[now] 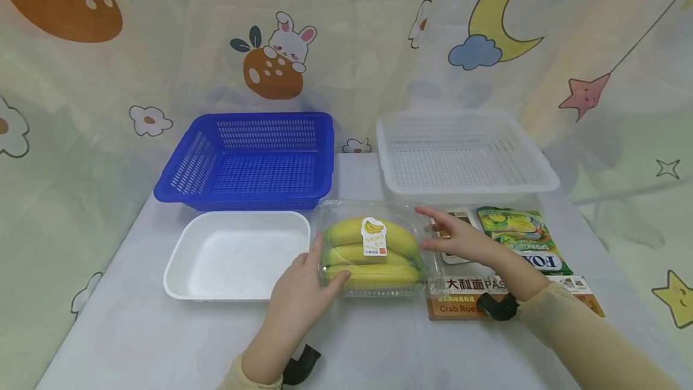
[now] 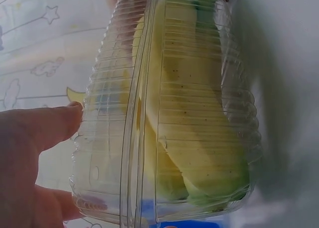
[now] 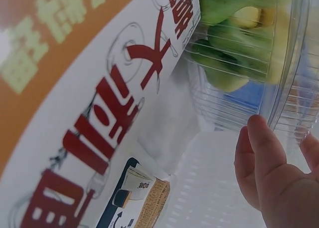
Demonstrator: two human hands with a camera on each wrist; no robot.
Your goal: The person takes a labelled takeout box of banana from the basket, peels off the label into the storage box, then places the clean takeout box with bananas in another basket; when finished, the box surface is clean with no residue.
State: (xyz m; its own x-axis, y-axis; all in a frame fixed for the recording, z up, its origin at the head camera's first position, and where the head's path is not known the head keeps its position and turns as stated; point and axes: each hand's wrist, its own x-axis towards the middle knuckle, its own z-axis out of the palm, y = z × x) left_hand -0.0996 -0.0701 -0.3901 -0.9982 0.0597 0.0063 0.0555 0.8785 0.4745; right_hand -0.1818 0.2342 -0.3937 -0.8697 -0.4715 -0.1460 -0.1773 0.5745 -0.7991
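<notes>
A clear plastic clamshell box of bananas [image 1: 373,256] lies between both hands at the middle of the table, a white label on its lid. My left hand [image 1: 301,287] spans its near left corner, thumb over the lid's front edge and fingers along the left side. In the left wrist view, the left thumb [image 2: 62,122] touches the ribbed lid. My right hand [image 1: 460,238] is at the right side, index finger straight towards the far corner. Fingertips [image 3: 259,124] of the right hand meet the box's rim in the right wrist view.
A blue basket [image 1: 251,167] and a white basket [image 1: 465,189] stand at the back. Left of the bananas is a white tray [image 1: 233,257]. A pasta box [image 1: 455,309], a green FOX'S bag [image 1: 522,236] and a small pack [image 1: 460,216] lie at the right, partly under the right arm.
</notes>
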